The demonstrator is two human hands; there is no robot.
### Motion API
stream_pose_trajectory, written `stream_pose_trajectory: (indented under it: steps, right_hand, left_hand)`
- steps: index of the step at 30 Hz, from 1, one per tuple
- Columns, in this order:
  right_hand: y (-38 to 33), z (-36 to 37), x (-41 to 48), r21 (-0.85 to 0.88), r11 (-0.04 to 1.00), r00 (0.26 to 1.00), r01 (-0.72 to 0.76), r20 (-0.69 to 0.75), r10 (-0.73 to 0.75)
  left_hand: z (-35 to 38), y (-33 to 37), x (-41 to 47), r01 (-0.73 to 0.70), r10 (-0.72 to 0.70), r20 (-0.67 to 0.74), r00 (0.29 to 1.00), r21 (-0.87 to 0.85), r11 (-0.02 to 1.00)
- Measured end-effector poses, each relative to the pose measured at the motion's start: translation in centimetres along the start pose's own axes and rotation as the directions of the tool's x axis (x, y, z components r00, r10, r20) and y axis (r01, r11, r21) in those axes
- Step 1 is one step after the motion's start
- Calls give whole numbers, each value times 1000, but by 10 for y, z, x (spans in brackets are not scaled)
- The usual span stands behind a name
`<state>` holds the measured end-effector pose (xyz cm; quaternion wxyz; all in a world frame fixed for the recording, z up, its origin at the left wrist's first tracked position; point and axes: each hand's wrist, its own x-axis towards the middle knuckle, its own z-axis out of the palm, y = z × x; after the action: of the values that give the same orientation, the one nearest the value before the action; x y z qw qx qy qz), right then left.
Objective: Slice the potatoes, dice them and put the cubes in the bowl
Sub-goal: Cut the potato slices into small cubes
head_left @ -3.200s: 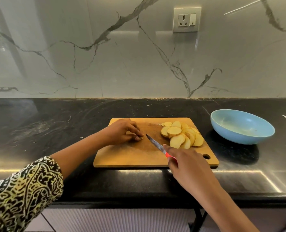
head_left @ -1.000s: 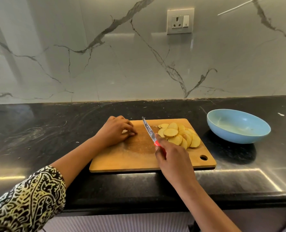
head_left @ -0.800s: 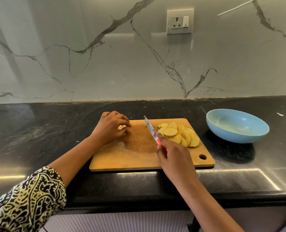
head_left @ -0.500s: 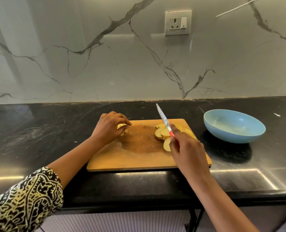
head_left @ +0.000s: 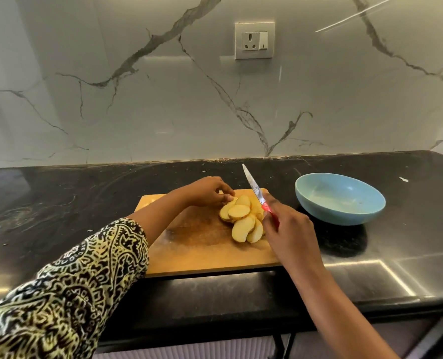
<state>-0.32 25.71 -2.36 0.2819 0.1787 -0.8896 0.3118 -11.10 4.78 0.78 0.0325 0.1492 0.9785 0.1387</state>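
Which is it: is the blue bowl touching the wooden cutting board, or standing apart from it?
Apart. The head view shows a strip of dark counter between the far right corner of the board and the left rim of the bowl.

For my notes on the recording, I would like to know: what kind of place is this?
Probably a home kitchen: a black stone countertop below a white marble wall with a grey power socket, and a wooden cutting board carrying pale yellow potato slices beside a light blue bowl.
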Motion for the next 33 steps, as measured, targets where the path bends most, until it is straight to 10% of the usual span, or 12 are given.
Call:
stream_pose_trajectory:
  steps: [9,19,24,28,33]
  right_hand:
    - [1,1,1,26,999,1000,-28,0,28]
    - [-12,4,-2,-3,1000,1000,18,9,-18]
    - [-32,10,-16,-29,995,994,96,-44,-98]
    - [-53,8,-26,-85,992,995,97,18,-96]
    - [-77,1,-30,-27,990,959,137,252,-126]
  left_hand:
    - [2,-7,-2,13,-9,14,1000,-301,954]
    - [-8,-21,-46,4,-209,-291,934,-575,818]
    - [-27,-47,-94,105,-175,-37,984,-673,732]
    - [-20,-54,-114,111,-88,69,994,-600,792]
    - [-8,-58,-130,-62,-49,-293,955,-358,932]
